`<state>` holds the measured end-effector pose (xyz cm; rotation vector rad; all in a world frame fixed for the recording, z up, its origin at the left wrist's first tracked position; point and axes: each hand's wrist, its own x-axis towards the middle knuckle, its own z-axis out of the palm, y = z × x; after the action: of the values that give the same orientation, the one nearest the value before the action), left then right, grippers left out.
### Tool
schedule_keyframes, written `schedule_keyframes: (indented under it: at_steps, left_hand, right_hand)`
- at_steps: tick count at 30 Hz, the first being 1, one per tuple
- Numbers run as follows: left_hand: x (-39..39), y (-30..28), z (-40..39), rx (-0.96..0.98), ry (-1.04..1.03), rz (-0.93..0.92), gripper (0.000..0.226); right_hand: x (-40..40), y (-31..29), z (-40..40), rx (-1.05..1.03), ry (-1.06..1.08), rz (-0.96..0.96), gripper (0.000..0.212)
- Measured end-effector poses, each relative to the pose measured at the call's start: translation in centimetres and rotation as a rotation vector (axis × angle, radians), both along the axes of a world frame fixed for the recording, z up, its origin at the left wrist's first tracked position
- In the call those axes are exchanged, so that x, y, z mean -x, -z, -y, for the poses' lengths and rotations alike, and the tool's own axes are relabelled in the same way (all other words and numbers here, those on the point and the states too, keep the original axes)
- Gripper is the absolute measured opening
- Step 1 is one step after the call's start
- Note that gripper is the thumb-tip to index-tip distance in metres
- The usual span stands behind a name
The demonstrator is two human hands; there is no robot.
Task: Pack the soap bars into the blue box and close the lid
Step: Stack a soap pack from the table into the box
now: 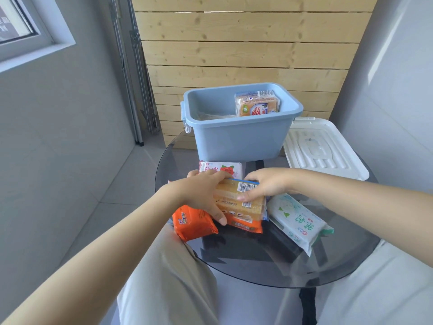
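Note:
The blue box (236,141) stands open at the back of the round glass table, with one yellow soap pack (257,104) leaning inside at its right. In front of it, both hands grip a second yellow soap pack (236,200): my left hand (201,193) holds its left end, my right hand (267,184) its right end. Under and around it lie an orange soap pack (192,221), another orange one (246,225), a pink rose-printed bar (222,168) and a white-green pack (297,219). The white lid (323,148) lies to the right of the box.
The glass table (257,261) is small, and its front edge sits over my knees. A wooden slat wall rises behind the box. Grey walls stand close on both sides, with tiled floor to the left.

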<state>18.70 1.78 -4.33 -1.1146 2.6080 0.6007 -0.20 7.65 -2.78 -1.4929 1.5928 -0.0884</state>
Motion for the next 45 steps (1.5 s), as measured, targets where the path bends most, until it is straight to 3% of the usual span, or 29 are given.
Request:
schedule_keyframes:
  at_steps: [2, 5, 7, 12, 17, 24, 31, 37, 41, 45]
  left_hand:
    - [0.4, 0.1, -0.3, 0.081, 0.048, -0.002, 0.109]
    - [1.2, 0.6, -0.4, 0.203, 0.151, 0.017, 0.104]
    - [1.7, 0.9, -0.3, 0.243, 0.201, 0.053, 0.100]
    - [2.0, 1.1, 0.4, 0.132, 0.172, 0.007, 0.088]
    - [2.0, 1.1, 0.5, 0.065, 0.144, -0.042, 0.079]
    - [2.1, -0.2, 0.3, 0.009, 0.067, -0.090, 0.082]
    - [3.8, -6.6, 1.2, 0.072, 0.043, -0.230, 0.076]
    - [5.3, -12.7, 3.6, 0.165, 0.060, -0.241, 0.073]
    - [5.9, -16.3, 6.2, 0.182, 0.043, -0.247, 0.072]
    - [6.5, -18.3, 9.7, 0.231, 0.012, -0.255, 0.076]
  right_hand:
    - [-0.1, -0.1, -1.3, 0.139, -0.063, -0.073, 0.040]
    - [-0.5, 1.5, -3.0, 0.273, -0.162, -0.291, 0.103]
    - [-0.9, 2.6, -3.5, 0.327, -0.166, -0.428, 0.116]
    - [-0.9, 3.6, -3.2, 0.366, -0.082, -0.355, 0.107]
    - [-1.0, 4.0, -3.5, 0.396, -0.083, -0.404, 0.115]
    - [-0.4, 1.7, -2.6, 0.404, -0.062, -0.302, 0.096]
    - [2.5, -5.8, -0.6, 0.451, -0.092, -0.297, 0.089]
    - [4.8, -11.4, 1.5, 0.499, -0.091, -0.276, 0.094]
    - [5.9, -14.1, 4.5, 0.539, -0.075, -0.227, 0.083]
    - [6.6, -15.7, 8.7, 0.580, -0.080, -0.196, 0.097]
